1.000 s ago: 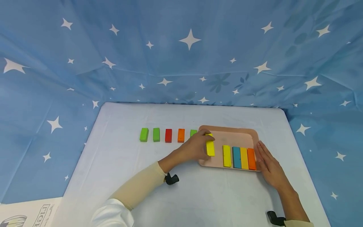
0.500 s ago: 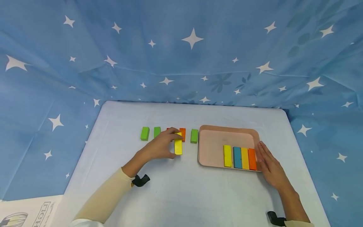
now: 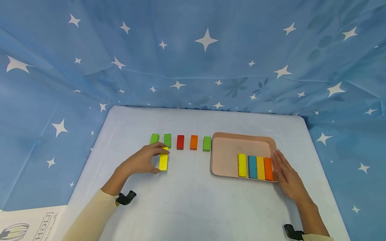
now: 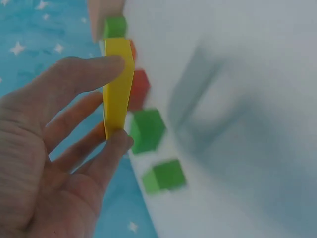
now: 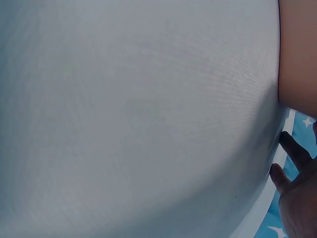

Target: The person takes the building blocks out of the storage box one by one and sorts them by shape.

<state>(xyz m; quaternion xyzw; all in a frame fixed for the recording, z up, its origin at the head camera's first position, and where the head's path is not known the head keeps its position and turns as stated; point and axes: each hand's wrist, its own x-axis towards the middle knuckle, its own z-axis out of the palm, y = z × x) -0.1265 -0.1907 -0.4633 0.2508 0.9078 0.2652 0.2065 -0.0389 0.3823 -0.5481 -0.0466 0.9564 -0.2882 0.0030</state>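
My left hand (image 3: 143,159) pinches a yellow block (image 3: 163,160) by its two ends, thumb on one and fingers on the other. In the left wrist view the same yellow block (image 4: 117,89) is held above the table, its shadow falling to the right. Just behind it in the head view are two green blocks, the nearer-left green block (image 3: 154,138) partly covered by the hand. At the right, my right hand (image 3: 289,177) rests with straight fingers against the right rim of a pink tray (image 3: 224,157). Its fingers (image 5: 294,148) show at the edge of the right wrist view.
A red block (image 3: 180,142), an orange block (image 3: 194,142) and a green block (image 3: 206,144) continue the spaced row. Inside the tray lie a yellow block (image 3: 242,165), a blue block (image 3: 252,167), a darker yellow block (image 3: 260,168) and an orange block (image 3: 268,169). A printed sheet (image 3: 30,222) lies lower left.
My left hand has carried the yellow block left, from over the tray past the orange and red blocks to the green ones. The right hand and tray stay in place.
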